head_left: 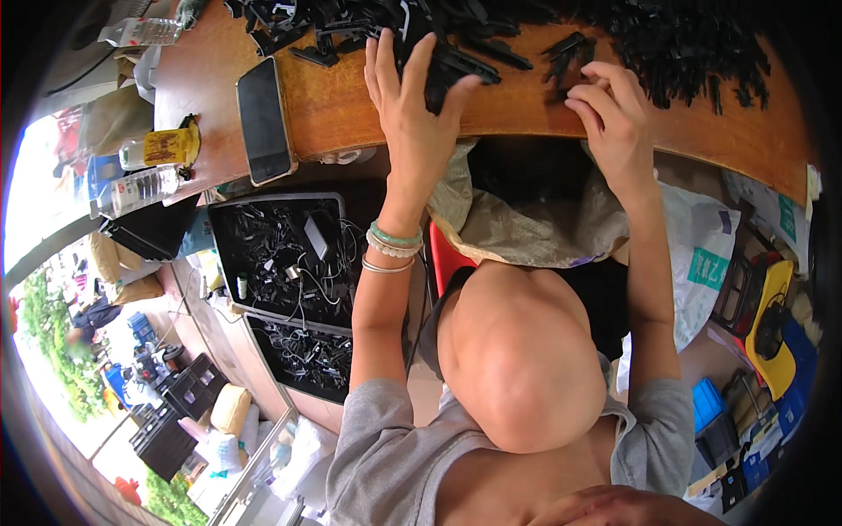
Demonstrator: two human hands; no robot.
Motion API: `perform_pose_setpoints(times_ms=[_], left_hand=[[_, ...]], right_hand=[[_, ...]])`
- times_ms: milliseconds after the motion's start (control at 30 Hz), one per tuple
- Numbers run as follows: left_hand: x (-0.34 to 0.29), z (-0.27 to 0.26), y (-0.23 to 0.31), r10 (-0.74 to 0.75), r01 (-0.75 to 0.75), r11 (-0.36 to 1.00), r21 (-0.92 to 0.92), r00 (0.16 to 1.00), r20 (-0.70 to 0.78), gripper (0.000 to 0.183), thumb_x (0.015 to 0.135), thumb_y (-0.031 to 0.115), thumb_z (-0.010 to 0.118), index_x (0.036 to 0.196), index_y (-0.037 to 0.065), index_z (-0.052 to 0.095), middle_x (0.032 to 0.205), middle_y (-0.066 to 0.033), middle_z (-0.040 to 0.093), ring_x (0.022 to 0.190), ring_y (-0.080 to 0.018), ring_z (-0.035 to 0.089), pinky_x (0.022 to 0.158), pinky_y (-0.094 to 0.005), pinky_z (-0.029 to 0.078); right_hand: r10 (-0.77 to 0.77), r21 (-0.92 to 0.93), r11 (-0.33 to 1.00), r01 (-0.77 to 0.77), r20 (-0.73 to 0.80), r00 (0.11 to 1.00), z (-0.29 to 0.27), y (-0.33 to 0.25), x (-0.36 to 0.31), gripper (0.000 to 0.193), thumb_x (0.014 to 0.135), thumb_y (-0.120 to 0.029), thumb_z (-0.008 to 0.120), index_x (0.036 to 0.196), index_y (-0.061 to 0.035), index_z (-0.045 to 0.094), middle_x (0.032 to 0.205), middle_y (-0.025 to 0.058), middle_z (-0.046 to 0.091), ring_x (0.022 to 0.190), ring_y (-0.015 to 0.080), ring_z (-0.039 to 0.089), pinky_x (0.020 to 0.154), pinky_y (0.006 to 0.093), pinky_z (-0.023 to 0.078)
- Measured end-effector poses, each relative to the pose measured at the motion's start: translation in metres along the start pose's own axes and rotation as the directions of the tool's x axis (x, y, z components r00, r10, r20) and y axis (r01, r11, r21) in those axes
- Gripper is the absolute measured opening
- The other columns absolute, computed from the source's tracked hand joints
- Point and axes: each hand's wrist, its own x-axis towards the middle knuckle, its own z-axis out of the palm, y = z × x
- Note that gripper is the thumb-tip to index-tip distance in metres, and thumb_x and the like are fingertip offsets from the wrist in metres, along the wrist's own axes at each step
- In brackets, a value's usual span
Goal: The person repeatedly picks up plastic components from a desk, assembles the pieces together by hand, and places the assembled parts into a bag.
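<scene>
Sorting countless black clips [491,39], two hands

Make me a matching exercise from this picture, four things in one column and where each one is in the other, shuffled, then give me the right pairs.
Things:
1. smartphone
2. left hand
3. right hand
4. black tray

Places:
A. fingertips on a small black piece at the table's front edge
B. below the table, holding cables and small parts
C. lying flat, screen up, on the wooden table
D. spread over the pile of black plastic parts

Pairs: 1-C, 2-D, 3-A, 4-B
</scene>
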Motion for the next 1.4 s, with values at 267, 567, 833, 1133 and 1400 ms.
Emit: perform_pose_setpoints(times_ms=[267,567,833,1133,1400], left_hand=[[0.041,-0.009,-0.015,0.141,-0.101,0.966,0.238,0.978,-0.157,0.013,0.074,0.0,0.071,0.086,0.002,0.066,0.089,-0.0105,0.053,0.081,-0.0272,0.048,0.075,-0.0372,0.04],[0.001,-0.022,0.063,-0.229,0.517,0.592,-0.618,0.844,0.486,0.011,0.088,-0.002,0.06,0.098,-0.002,0.064,0.071,-0.0064,0.065,0.059,-0.0099,0.062,0.054,-0.0209,0.049],[-0.009,-0.011,0.064,-0.395,0.724,0.256,-0.64,0.683,0.614,0.011,0.092,0.005,0.057,0.1,-0.003,0.057,0.091,-0.0088,0.065,0.081,-0.0143,0.065,0.072,-0.0256,0.054],[0.006,-0.02,0.059,-0.344,0.725,0.116,-0.679,0.67,0.657,0.033,0.088,-0.001,0.059,0.118,-0.009,0.05,0.091,-0.0134,0.067,0.073,-0.0195,0.067,0.068,-0.029,0.055],[0.012,-0.045,0.066,-0.321,0.807,0.112,-0.579,0.581,0.748,0.031,0.087,0.006,0.063,0.114,-0.01,0.059,0.09,-0.0125,0.069,0.078,-0.0165,0.067,0.075,-0.0264,0.054]], right_hand=[[-0.078,0.01,0.997,0.081,-0.158,0.984,-0.003,0.003,-0.001,0.011,0.076,-0.002,0.071,0.084,-0.0037,0.063,0.095,0.005,0.062,0.082,0.0232,0.057,0.071,0.0338,0.046],[0.404,0.761,0.404,-0.507,0.349,0.845,-0.027,-0.032,-0.002,0.039,0.089,0.002,0.058,0.127,-0.0038,0.055,0.099,0.0043,0.062,0.089,0.0101,0.062,0.072,0.0219,0.05],[0.252,0.452,0.849,-0.274,0.111,0.961,-0.018,-0.055,-0.001,0.027,0.079,0.006,0.065,0.104,-0.005,0.064,0.092,0.0086,0.067,0.073,0.0204,0.064,0.069,0.0283,0.051],[0.247,0.669,0.691,-0.273,0.136,0.959,-0.04,-0.039,0.003,0.014,0.079,0.007,0.067,0.091,0.0038,0.064,0.09,0.0073,0.059,0.08,0.0121,0.06,0.07,0.0234,0.049],[0.21,0.782,0.435,-0.446,0.394,0.895,-0.03,-0.03,-0.007,0.009,0.087,0.003,0.057,0.095,0.004,0.061,0.094,0.0112,0.06,0.077,0.0162,0.063,0.068,0.0248,0.05]])
